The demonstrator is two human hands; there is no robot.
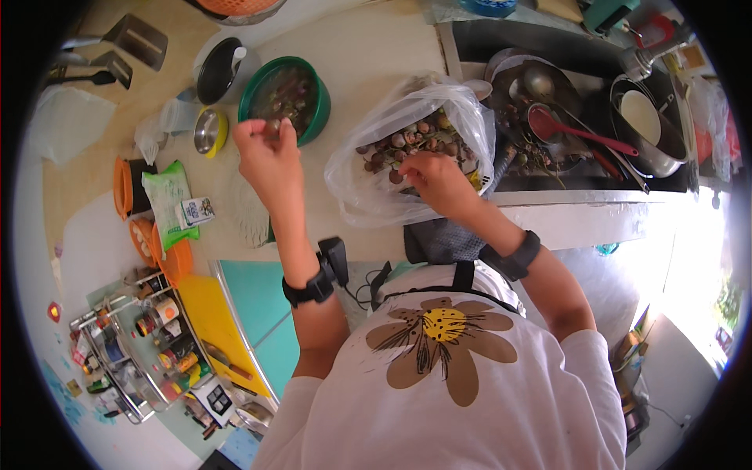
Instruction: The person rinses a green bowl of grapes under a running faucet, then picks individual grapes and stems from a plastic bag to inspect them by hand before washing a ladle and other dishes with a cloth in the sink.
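Observation:
My left hand [270, 157] is raised at the near rim of a green bowl [323, 117], with fingers curled together. Whatever lies between its fingertips is too small to make out. Inside the bowl, dark grapes [291, 92] sit in water. To the right, a clear plastic bag [356, 192] lies spread open on the counter, holding reddish-purple grapes [446, 147] and their stems. My right hand [440, 182] reaches into the bag's mouth, its bent fingers closed at a grape [395, 176] on the near left side of the bunch.
Right of the bag is a sink [509, 182] with a wok, a red ladle [580, 137] and a pot [662, 149]. Left of the bowl stand a black container [219, 72] and a yellow cup [210, 133]. A green packet [166, 200] lies nearer the left edge.

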